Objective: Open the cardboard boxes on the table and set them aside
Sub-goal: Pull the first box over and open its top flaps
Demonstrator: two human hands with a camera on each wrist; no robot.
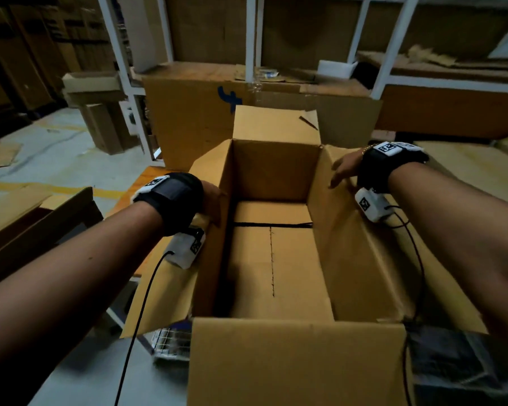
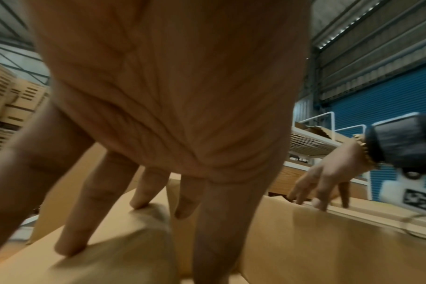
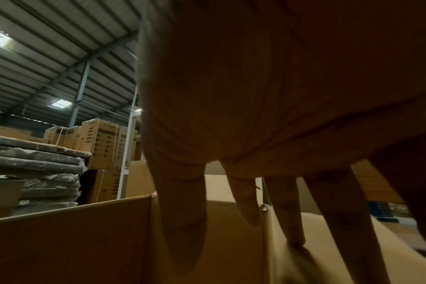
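A brown cardboard box (image 1: 272, 259) stands open before me, its four top flaps spread and its inside showing only the folded bottom flaps. My left hand (image 1: 213, 200) presses down on the left flap (image 1: 170, 288) with straight fingers (image 2: 71, 244). Across the opening, my right hand (image 1: 345, 171) pushes the right flap (image 1: 364, 259) outward, its fingers (image 3: 293, 236) straight and spread on the cardboard. The near flap (image 1: 299, 364) hangs toward me and the far flap (image 1: 276, 124) stands up. In the left wrist view my right hand (image 2: 324, 184) shows on the opposite flap's edge.
A bigger cardboard box (image 1: 194, 112) with a blue mark stands right behind. White shelf posts (image 1: 251, 39) and wooden shelves (image 1: 452, 106) fill the back. Flat cardboard (image 1: 15, 212) lies at the left, more (image 1: 467, 165) at the right. Stacked cartons (image 3: 105, 144) stand farther off.
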